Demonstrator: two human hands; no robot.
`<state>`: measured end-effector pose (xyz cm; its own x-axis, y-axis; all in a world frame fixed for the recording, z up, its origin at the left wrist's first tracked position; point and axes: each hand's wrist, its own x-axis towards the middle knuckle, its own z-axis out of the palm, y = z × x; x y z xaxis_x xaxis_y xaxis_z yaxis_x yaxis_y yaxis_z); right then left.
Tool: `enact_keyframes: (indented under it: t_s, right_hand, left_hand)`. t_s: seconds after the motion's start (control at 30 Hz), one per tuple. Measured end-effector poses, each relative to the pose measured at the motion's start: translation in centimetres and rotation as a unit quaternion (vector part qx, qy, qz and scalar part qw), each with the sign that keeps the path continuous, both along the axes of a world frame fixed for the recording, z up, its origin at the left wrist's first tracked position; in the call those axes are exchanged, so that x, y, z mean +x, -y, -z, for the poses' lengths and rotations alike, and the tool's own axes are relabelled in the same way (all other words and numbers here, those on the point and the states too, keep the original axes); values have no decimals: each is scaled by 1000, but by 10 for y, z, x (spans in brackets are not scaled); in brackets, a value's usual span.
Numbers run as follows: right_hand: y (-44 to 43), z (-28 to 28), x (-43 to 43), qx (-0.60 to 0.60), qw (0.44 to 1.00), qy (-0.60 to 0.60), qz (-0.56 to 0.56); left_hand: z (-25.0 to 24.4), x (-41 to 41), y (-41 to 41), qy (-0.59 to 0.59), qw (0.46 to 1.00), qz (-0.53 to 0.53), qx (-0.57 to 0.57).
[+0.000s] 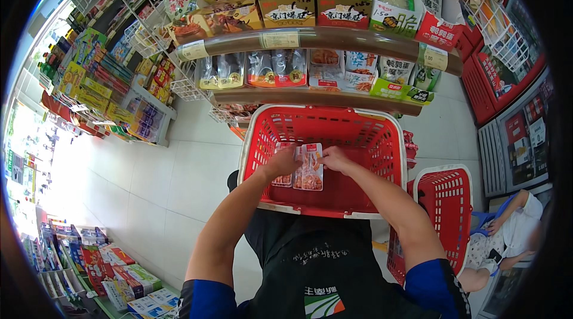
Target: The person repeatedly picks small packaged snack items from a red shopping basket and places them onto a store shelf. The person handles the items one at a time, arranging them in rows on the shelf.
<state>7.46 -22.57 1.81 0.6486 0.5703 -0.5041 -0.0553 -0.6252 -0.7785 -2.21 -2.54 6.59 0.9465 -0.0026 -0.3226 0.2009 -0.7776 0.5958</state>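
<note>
Inside a red plastic shopping basket (344, 193) with a white rim, clear-and-red snack packs stand close together towards the left. My left hand (285, 161) lies over the left snack pack (282, 180), its fingertips reaching the gap beside the neighbouring one; whether they grip anything is hidden. At the upper right edge of the right snack pack (312, 171), my right hand (336, 158) pinches it between thumb and fingers. Both forearms reach over the basket's near side, close to my dark apron (313, 247).
A shelf (322, 38) with boxed snack packets rises just beyond the basket. Another red basket (443, 211) stands at right, near a seated person (506, 229). Display racks (152, 113) and stacked boxes (130, 274) line the left. Freezers (515, 140) stand at far right.
</note>
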Motion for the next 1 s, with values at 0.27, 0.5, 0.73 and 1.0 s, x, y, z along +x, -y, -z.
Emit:
enact_keyframes:
  t_s: [0.27,0.5,0.73,1.0]
  right_hand:
    - [-23,29,-4,-11,1000,-28,1]
    - [-21,42,-3,20,999,-22,22]
    - [-12,54,7,-30,990,133,-36]
    - [14,-101,5,58,955,281,-75]
  left_hand:
    - [18,-14,17,-108,965,226,75]
    - [30,-12,14,-146,953,260,63]
    - [25,-11,19,-139,959,238,66]
    - [-61,-7,21,28,993,115,24]
